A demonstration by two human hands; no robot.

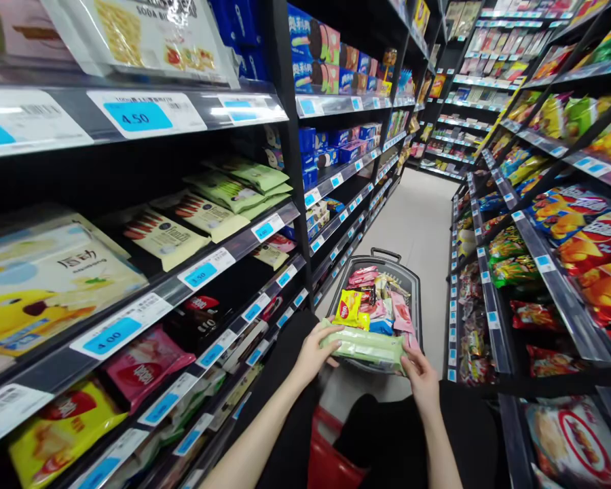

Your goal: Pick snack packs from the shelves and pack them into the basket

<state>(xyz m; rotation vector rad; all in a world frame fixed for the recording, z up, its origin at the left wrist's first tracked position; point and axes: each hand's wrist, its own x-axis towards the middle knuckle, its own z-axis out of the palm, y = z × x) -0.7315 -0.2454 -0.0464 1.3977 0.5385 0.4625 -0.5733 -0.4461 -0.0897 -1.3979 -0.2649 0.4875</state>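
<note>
Between my two hands, a pale green snack packet (369, 348) is held lengthwise over the near end of a dark basket (414, 305). My left hand (320, 345) grips its left end, thumb on top. At the right end, my right hand (417, 372) pinches the packet's edge. In the basket, beyond the packet, lie a yellow snack bag (350, 308), a pink packet (401, 312) and several other colourful packets. The basket stands on the floor in front of my knees. Similar green packets (229, 190) lie on the left shelf.
Shelves with price labels (204, 268) run close along my left, holding biscuit packs and blue cookie boxes (310, 51). On the right are racks of chip bags (595, 238). The pale floor (412, 204) leads to shelves at the far end. Something red (330, 455) is below me.
</note>
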